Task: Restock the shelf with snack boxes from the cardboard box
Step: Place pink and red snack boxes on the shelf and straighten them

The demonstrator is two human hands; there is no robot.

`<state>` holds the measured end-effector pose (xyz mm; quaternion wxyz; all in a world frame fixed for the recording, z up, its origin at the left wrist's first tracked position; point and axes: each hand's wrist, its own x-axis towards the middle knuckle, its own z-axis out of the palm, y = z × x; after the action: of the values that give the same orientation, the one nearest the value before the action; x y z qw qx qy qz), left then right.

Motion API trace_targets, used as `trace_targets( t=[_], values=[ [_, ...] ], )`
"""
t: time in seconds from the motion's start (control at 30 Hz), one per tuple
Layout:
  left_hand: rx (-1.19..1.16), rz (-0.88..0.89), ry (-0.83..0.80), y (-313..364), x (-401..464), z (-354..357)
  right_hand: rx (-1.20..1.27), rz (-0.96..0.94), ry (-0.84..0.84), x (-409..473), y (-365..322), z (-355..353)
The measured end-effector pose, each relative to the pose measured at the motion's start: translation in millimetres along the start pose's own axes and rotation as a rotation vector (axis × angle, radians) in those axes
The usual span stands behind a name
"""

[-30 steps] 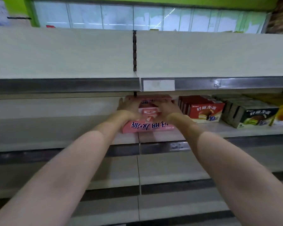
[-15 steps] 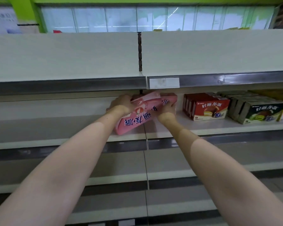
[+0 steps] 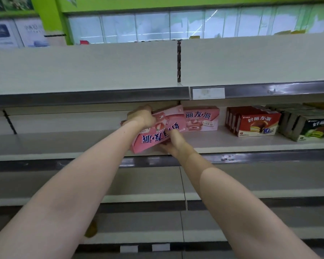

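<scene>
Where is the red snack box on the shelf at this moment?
In the head view, the red snack box stands on the middle shelf, right of centre, between an upright pink box and green boxes.

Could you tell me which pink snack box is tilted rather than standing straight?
The pink box held by both hands; the other pink box stands upright on the shelf.

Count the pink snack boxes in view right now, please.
2. One pink box is tilted, held by both hands, left hand on top, right hand beneath. The other stands on the shelf, left of the red boxes. More may hide behind.
</scene>
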<state>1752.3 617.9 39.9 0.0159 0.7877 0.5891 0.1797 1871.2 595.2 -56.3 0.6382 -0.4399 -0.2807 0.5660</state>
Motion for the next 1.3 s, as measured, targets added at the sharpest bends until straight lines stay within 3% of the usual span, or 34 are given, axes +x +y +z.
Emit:
trace_targets(
  t=[0.23,0.4,0.63,0.73,0.87,1.13,1.3],
  values=[
    [-0.013,-0.162,0.016,-54.6,-46.1,-14.8,-0.015,0.026,-0.14,-27.5,39.6,51.0],
    [-0.064,-0.252,0.109,-73.6,-100.8,-24.9,-0.014,0.037,-0.13,-52.0,65.8,66.2],
    [-0.273,-0.352,0.108,-31.0,-182.4,-19.9,0.022,0.037,-0.283,-127.0,69.7,22.0],
    [-0.223,-0.368,0.073,-2.9,-218.4,-4.2,0.009,0.061,-0.279,-155.1,70.9,-17.7],
    [-0.129,-0.295,-0.007,35.7,-258.9,12.7,-0.176,0.031,-0.143,-196.2,56.4,-68.5],
    [-0.03,-0.106,0.03,77.1,-286.2,23.2,-0.448,-0.132,-0.127,-237.8,13.5,-130.3],
    [0.171,0.053,0.131,94.2,-273.8,24.0,-0.871,-0.221,-0.153,-239.8,-23.4,-146.5]
  ],
)
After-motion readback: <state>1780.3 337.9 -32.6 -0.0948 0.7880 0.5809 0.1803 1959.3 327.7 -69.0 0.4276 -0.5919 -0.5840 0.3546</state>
